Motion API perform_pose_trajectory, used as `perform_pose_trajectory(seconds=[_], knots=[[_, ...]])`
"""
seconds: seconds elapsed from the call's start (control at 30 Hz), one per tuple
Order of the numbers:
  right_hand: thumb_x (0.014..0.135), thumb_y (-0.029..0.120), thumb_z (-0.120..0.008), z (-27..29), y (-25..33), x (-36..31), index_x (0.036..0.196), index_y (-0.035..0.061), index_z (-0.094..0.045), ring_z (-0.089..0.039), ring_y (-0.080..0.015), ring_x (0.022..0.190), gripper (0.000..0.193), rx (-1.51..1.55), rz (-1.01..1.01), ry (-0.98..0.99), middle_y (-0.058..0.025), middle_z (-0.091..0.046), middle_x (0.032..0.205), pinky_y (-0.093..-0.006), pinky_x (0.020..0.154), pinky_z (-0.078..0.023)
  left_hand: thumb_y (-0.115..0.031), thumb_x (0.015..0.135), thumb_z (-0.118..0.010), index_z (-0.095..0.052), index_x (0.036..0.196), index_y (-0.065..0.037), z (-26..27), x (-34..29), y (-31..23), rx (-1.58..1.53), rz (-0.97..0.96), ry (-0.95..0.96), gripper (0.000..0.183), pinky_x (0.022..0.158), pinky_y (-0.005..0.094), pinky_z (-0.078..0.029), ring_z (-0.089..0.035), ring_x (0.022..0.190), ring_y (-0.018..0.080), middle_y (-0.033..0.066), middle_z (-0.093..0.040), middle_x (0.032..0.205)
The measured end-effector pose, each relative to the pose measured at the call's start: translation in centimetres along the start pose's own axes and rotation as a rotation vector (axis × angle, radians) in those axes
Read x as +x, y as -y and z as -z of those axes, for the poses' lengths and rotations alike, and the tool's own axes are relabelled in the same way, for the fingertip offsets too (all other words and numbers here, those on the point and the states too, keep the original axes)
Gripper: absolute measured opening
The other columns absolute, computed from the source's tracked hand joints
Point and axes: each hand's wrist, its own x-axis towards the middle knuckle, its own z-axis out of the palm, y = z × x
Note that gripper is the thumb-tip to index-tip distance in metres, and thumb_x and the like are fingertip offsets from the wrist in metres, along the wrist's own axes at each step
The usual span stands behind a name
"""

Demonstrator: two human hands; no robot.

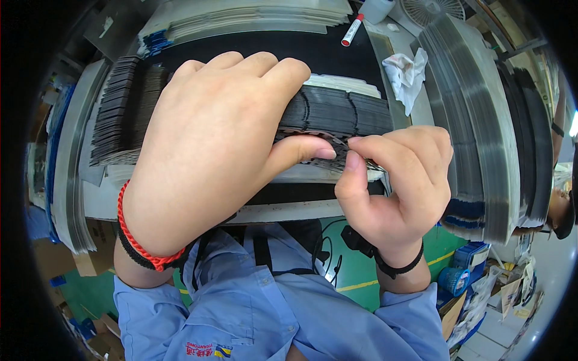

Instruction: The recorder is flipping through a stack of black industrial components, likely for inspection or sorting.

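Note:
A long stack of thin black sheets (337, 111) lies across the work table, with pale sheets at its far side. My left hand (223, 114) is laid over the stack, its fingers curled over the far edge and its thumb pressed against the near side. At the near edge, right of that thumb, my right hand (400, 180) pinches a thin sheet between thumb and forefinger. Its other fingers are curled in. Most of the pinched sheet is hidden by the fingertips and the stack. Farther left, more stacked black sheets (117, 111) show their edges beside my left hand.
Clear sheets (247, 21) are piled at the back. A red and white marker (353, 31) and a crumpled white cloth (407, 78) lie at the back right. Tall sheet stacks (475, 120) stand at the right, and a small fan (430, 12) behind.

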Motion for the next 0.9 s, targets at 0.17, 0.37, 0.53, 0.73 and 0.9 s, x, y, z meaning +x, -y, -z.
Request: perform_pose_trajectory(seconds=[0.17, 0.37, 0.53, 0.73, 0.9], knots=[[0.062, -0.002, -0.072, 0.3, 0.4, 0.5, 0.084, 0.0077, -0.072, -0.056, -0.0228, 0.074, 0.024, -0.001, 0.017, 0.028, -0.0035, -0.066, 0.080, -0.0337, 0.071, -0.043, -0.039, 0.076, -0.083, -0.064, 0.122, -0.006, 0.0, 0.0, -0.1, 0.010, 0.003, 0.000, 0.059, 0.083, 0.0422, -0.044, -0.063, 0.102, 0.0330, 0.0113, -0.069, 0.110], [0.061, -0.001, -0.072, 0.2, 0.4, 0.8, 0.082, 0.0083, -0.071, -0.056, -0.0228, 0.074, 0.023, -0.005, 0.023, 0.028, -0.0031, -0.065, 0.078, -0.0332, 0.072, -0.043, -0.038, 0.076, -0.083, -0.064, 0.121, -0.006, 0.1, -0.1, 0.0, 0.010, 0.003, -0.001, 0.059, 0.082, 0.0419, -0.044, -0.063, 0.100, 0.0324, 0.0113, -0.069, 0.109], [0.056, 0.000, -0.072, 0.1, 0.6, 1.2, 0.078, 0.0094, -0.069, -0.056, -0.0228, 0.074, 0.024, -0.046, 0.040, 0.018, -0.0019, -0.064, 0.076, -0.0330, 0.071, -0.044, -0.038, 0.076, -0.083, -0.064, 0.121, -0.006, 0.1, 0.0, 0.0, -0.005, 0.002, -0.003, 0.058, 0.082, 0.0416, -0.043, -0.062, 0.098, 0.0325, 0.0109, -0.068, 0.107], [0.048, 0.002, -0.069, 0.4, 0.6, 2.9, 0.074, 0.0107, -0.067, -0.056, -0.0223, 0.071, 0.027, -0.074, 0.097, 0.003, -0.0003, -0.061, 0.073, -0.0326, 0.068, -0.041, -0.034, 0.077, -0.080, -0.063, 0.122, -0.005, -0.1, -0.1, -0.4, -0.031, 0.004, -0.016, 0.056, 0.084, 0.0423, -0.043, -0.060, 0.100, 0.0334, 0.0118, -0.065, 0.108], [0.053, 0.007, -0.065, 2.5, 0.1, 4.6, 0.072, 0.0078, -0.058, -0.052, -0.0239, 0.069, 0.020, 0.074, 0.072, -0.032, -0.0062, -0.055, 0.073, -0.0329, 0.063, -0.038, -0.034, 0.078, -0.079, -0.062, 0.125, -0.005, 0.4, 0.4, -1.0, -0.047, -0.003, -0.024, 0.058, 0.087, 0.0431, -0.043, -0.059, 0.101, 0.0351, 0.0132, -0.064, 0.106]])
